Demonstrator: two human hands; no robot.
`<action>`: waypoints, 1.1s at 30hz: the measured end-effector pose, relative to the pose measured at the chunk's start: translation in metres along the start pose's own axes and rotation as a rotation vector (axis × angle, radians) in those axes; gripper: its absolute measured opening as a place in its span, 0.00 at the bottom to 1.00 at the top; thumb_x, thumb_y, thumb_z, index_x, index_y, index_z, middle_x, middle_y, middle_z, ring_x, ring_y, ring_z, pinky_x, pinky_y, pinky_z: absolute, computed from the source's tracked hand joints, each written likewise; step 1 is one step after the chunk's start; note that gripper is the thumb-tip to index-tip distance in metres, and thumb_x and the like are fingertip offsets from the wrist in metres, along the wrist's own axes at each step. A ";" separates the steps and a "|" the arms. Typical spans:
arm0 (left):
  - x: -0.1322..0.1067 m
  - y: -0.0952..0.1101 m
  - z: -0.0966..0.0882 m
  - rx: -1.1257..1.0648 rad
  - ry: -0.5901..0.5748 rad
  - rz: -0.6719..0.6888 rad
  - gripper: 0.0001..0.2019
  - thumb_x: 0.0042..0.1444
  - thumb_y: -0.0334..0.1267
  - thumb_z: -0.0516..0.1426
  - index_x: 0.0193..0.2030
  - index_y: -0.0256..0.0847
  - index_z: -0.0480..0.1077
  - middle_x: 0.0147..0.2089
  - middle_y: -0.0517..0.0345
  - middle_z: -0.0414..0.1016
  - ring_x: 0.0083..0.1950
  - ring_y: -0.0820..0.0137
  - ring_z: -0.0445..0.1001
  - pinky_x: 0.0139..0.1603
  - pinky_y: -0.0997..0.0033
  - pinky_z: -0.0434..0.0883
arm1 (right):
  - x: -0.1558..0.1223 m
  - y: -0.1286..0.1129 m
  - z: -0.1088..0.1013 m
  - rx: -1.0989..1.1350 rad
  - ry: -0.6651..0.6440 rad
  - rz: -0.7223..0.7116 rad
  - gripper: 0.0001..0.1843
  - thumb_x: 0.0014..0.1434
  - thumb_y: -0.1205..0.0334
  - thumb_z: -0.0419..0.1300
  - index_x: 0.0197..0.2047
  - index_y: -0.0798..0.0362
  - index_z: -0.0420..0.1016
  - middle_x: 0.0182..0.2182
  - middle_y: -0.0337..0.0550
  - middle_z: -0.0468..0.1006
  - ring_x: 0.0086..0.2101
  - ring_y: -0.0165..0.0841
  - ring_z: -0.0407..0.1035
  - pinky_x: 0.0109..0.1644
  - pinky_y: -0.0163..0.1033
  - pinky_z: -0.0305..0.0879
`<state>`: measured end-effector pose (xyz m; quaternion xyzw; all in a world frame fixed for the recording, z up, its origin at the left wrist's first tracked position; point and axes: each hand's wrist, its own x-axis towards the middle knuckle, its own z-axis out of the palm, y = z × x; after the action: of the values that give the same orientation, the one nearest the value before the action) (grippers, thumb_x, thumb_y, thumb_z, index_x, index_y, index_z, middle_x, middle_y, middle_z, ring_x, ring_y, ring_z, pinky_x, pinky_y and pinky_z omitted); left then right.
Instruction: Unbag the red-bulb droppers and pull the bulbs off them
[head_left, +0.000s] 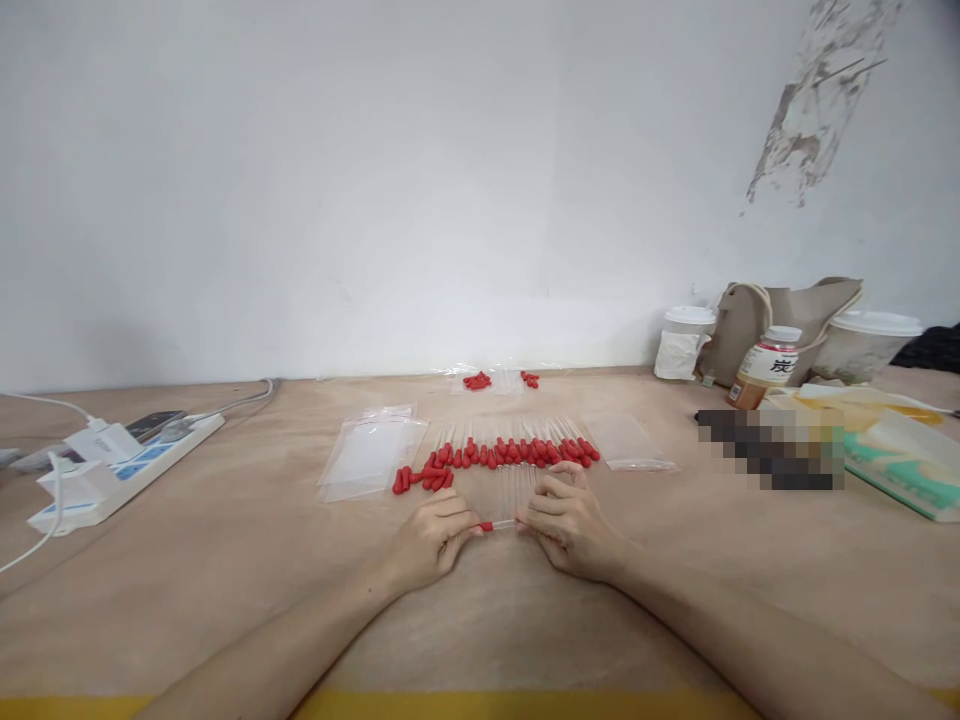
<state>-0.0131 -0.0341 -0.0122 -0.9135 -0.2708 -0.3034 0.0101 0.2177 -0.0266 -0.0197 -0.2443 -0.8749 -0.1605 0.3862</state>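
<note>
My left hand point(439, 530) pinches a red rubber bulb point(486, 526). My right hand point(564, 520) grips a clear glass dropper tube point(504, 525), and the bulb sits at that tube's left end. How far the tube goes into the bulb is hidden. Just beyond my fingers lie several bare glass tubes point(514, 485) side by side. Behind them runs a row of droppers with red bulbs point(517, 452), their glass ends pointing away from me. A few loose red bulbs point(437, 480) rest left of the bare tubes.
Clear plastic bags point(371, 455) lie at the left, another bag point(634, 445) at the right. Bagged red-bulbed droppers point(477, 381) sit by the wall. A power strip point(135, 475) with cables is far left. On the right stand a bottle point(765, 370), lidded cups point(684, 345) and a grey bag point(795, 310).
</note>
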 end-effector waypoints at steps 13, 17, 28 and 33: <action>-0.008 -0.045 -0.042 0.159 0.399 -0.617 0.15 0.56 0.38 0.47 0.45 0.38 0.70 0.37 0.52 0.67 0.40 0.67 0.68 0.39 0.69 0.68 | 0.000 0.014 -0.003 -0.007 0.105 0.492 0.13 0.59 0.60 0.50 0.34 0.50 0.76 0.23 0.40 0.74 0.26 0.28 0.63 0.39 0.38 0.49; -0.015 -0.071 -0.046 0.161 0.355 -0.780 0.17 0.54 0.39 0.48 0.47 0.36 0.68 0.36 0.53 0.67 0.35 0.69 0.70 0.37 0.70 0.68 | 0.003 0.013 0.005 -0.084 0.073 0.475 0.12 0.57 0.63 0.51 0.33 0.50 0.76 0.22 0.38 0.75 0.26 0.28 0.64 0.38 0.38 0.48; -0.011 -0.070 -0.033 0.121 0.268 -0.783 0.12 0.50 0.45 0.53 0.37 0.39 0.67 0.32 0.58 0.71 0.30 0.71 0.69 0.29 0.73 0.65 | 0.009 0.004 0.009 -0.138 -0.093 0.413 0.08 0.53 0.57 0.56 0.32 0.49 0.75 0.22 0.38 0.73 0.29 0.30 0.62 0.39 0.40 0.45; -0.011 -0.064 -0.032 0.085 0.226 -0.771 0.13 0.51 0.48 0.52 0.33 0.39 0.69 0.31 0.58 0.73 0.30 0.70 0.70 0.29 0.73 0.65 | 0.013 -0.001 0.003 -0.097 -0.164 0.405 0.17 0.49 0.45 0.57 0.35 0.49 0.74 0.28 0.41 0.72 0.33 0.34 0.61 0.41 0.42 0.46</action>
<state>-0.0697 0.0091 -0.0016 -0.7046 -0.6033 -0.3717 -0.0369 0.2082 -0.0221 -0.0120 -0.4455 -0.8278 -0.1010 0.3258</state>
